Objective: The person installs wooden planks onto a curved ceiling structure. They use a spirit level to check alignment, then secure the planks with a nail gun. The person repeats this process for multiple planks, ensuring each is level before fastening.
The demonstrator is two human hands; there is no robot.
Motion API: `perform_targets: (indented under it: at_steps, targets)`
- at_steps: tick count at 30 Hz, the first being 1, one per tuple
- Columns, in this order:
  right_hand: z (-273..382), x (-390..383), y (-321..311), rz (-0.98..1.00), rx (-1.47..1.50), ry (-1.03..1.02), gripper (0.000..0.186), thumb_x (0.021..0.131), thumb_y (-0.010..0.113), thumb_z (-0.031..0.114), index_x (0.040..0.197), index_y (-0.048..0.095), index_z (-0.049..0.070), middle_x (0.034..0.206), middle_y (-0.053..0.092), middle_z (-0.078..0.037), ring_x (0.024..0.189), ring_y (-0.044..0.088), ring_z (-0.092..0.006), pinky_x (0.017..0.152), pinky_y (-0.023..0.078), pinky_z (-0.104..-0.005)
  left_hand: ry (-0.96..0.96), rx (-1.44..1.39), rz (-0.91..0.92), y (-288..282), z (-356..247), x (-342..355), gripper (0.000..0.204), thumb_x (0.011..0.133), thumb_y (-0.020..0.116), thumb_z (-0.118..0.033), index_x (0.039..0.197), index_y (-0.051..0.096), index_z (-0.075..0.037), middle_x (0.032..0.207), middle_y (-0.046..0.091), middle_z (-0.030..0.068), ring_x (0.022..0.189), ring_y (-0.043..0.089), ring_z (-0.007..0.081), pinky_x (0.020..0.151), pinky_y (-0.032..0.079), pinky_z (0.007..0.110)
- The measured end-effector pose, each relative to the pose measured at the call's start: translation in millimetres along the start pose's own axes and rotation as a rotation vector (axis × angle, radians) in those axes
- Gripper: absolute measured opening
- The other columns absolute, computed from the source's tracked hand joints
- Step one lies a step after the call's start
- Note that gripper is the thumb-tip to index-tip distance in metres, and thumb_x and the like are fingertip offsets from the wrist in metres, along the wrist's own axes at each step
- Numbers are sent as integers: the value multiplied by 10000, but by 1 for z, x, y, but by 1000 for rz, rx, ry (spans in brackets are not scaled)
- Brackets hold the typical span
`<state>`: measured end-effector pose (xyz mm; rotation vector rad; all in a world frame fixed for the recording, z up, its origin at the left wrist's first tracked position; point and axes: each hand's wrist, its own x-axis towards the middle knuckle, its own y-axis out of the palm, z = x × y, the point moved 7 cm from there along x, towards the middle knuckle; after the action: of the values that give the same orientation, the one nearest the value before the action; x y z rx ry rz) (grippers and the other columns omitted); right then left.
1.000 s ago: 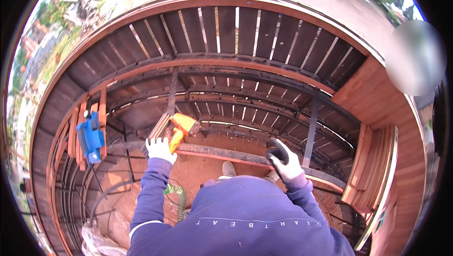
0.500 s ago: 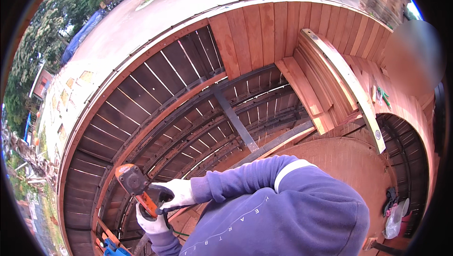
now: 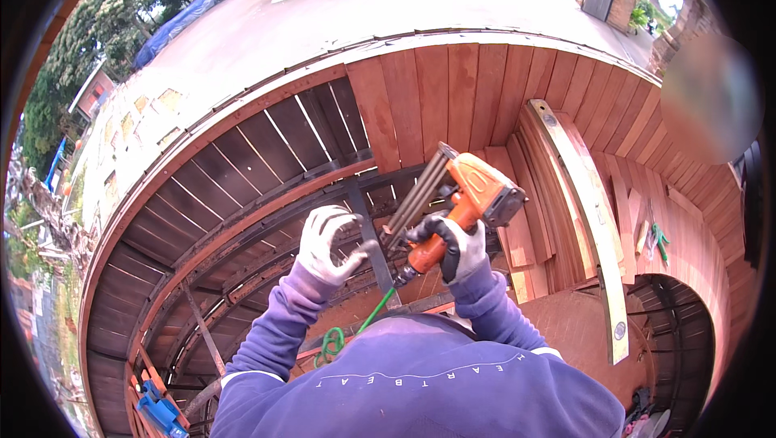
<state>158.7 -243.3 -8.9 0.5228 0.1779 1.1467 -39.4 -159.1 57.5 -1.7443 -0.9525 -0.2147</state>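
Note:
My right hand (image 3: 462, 249), in a white glove with dark fingertips, grips the handle of an orange nail gun (image 3: 477, 179). Its dark head points to the right and its long grey magazine slants down to the left. From the handle's lower end runs a green air hose (image 3: 377, 310), coiled near my chest. To the left of the tool, apart from it, my gloved left hand (image 3: 330, 246) is raised with thumb and fingers spread in a curve, holding nothing.
Reddish wooden boards (image 3: 449, 103) cover part of a curved frame; dark slats (image 3: 242, 163) fill its left side. A spirit level (image 3: 586, 212) lies across stacked planks (image 3: 529, 195) at right. Green-handled pliers (image 3: 661, 244) rest beyond them. A blue tool (image 3: 159, 410) sits low at left.
The nail gun has moved from the lower left to the middle, and its head now points right. My left hand has come off it; my right hand holds it alone. The view has turned.

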Motion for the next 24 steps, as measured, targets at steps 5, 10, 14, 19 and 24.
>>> perform_targets:
  at_steps: [5, 10, 14, 19, 24]
  targets:
    - [26, 3, -50, -53, -210, 7, 122, 877, 565, -1, 993, 556, -35, 762, 583, -86, 693, 629, -198, 660, 548, -360, -488, -98, 59, 84, 175, 40, 666, 756, 764, -205, 1311, 454, -7, 1217, 581, 176, 1132, 569, 310, 971, 467, 366]
    - [35, -5, -55, 179, -393, 33, 94, 918, 585, 82, 943, 611, -4, 847, 631, -73, 776, 624, -164, 733, 519, -327, -529, 64, 48, 136, 257, 64, 619, 717, 786, -176, 1271, 530, -71, 1163, 648, 130, 1070, 628, 261, 954, 483, 335]
    - [21, -6, -69, 133, -371, 170, 92, 937, 508, 34, 905, 581, -10, 877, 583, -102, 785, 619, -200, 725, 525, -355, -575, -107, 164, 159, 236, 89, 550, 716, 789, -218, 1205, 586, -68, 1103, 676, 119, 1032, 644, 262, 913, 499, 339]
    - [3, 4, -74, 151, -363, 306, 66, 907, 545, 34, 948, 593, 14, 876, 591, -81, 797, 616, -188, 741, 514, -331, -609, -5, 283, 172, 233, 91, 468, 747, 744, -285, 1163, 631, -102, 1050, 684, 134, 1000, 637, 318, 872, 508, 359]
    - [-13, 10, -70, 92, -293, 408, 97, 882, 626, 102, 939, 601, 28, 841, 618, -62, 769, 615, -166, 705, 515, -314, -595, -29, 275, 174, 239, 90, 345, 776, 701, -288, 1067, 676, -103, 982, 695, 122, 924, 654, 306, 815, 516, 369]
